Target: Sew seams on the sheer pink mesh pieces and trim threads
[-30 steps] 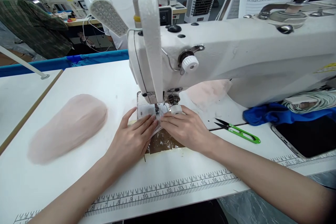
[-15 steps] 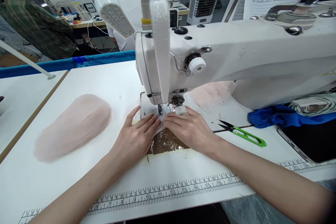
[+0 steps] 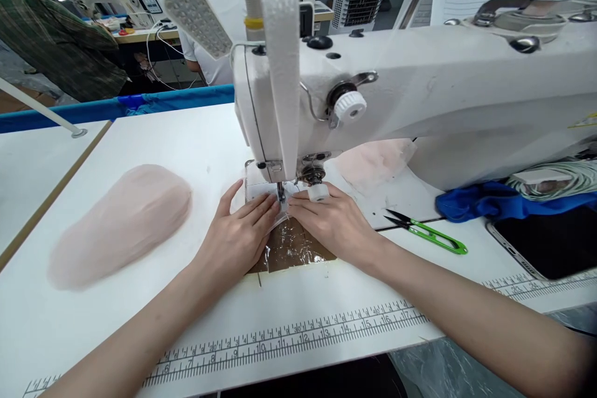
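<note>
pressing down on a small bit of thin, see-through cloth (image 3: pixel 282 216) with both hands, right at the needle end (image 3: pixel 280 191) of a big white sewing machine (image 3: pixel 401 81). laying the left hand (image 3: pixel 236 233) to the left of the needle end, with most fingers flat and close together and one outer finger poking away from the rest. laying the right hand (image 3: pixel 333 224) on the other side, with fingers pressed together, tips just beside the needle end, and the far edge of the hand partly behind a round white knob (image 3: pixel 318 193). can't tell about the thumbs, tucked out of sight. can't see all of the cloth either, with hands over much of it.

having a shiny brown patch (image 3: pixel 298 245) just in front of the hands, on a white table (image 3: pixel 298 295) with a ruler strip (image 3: pixel 261 347) along its near edge. seeing a soft, pale pink piece (image 3: pixel 124 224) flat on the left, well apart from the hands, and another pink piece (image 3: pixel 373 161) behind the right hand, partly hidden by the machine. finding green snips (image 3: pixel 431 236) on the right, near a bunched blue cloth (image 3: pixel 489 199) and a dark phone (image 3: pixel 550 239). spotting a plaid sleeve (image 3: pixel 60 43) and a white shirt (image 3: pixel 212 59) on two people farther back.
</note>
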Tool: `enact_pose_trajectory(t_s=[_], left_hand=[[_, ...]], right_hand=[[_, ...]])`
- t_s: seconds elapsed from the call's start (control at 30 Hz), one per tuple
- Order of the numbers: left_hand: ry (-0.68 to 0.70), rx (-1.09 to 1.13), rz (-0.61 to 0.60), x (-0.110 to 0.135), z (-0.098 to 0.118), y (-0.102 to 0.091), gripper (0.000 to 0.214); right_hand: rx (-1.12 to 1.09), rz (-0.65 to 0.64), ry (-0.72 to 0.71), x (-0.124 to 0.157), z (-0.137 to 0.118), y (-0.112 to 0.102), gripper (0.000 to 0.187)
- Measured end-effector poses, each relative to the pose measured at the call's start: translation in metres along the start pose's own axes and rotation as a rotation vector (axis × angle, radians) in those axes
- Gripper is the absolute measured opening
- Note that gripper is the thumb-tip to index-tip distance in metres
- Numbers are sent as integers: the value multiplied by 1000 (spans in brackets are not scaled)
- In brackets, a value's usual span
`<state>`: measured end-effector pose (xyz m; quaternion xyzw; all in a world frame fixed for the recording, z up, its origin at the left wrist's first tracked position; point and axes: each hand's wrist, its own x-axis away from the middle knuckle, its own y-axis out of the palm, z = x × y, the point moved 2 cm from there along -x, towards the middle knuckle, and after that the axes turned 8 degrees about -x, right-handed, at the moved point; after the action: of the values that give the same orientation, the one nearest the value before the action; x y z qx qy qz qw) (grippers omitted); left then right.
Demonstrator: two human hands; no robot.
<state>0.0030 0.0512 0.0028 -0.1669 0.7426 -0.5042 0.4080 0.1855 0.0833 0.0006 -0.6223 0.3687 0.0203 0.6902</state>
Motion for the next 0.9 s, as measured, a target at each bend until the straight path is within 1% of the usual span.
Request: enact_pose_trajectory(t_s=[0.23,0.37,0.6,0.73,0.8,0.9], left_hand=[[-10,-14,10,-1,-2,4,37],[-12,-29,-5,-2,-2,4,35],[6,-57,-13,-2,-1,3,33],[-33,-26,-42,-2,-1,1,33],[-69,-11,-62,-2,-2,0,42],[-86,-25,-100,0,-2,-5,66]], right_hand=[[15,2,30,-1,1,1,26],[14,21,35,-1,1,0,24],[38,17,30,-1,2,0,25],[61,-5,34,-1,2,1,27],[69,-13,34,-1,2,1,27],[71,13,40,0,2,1,25]])
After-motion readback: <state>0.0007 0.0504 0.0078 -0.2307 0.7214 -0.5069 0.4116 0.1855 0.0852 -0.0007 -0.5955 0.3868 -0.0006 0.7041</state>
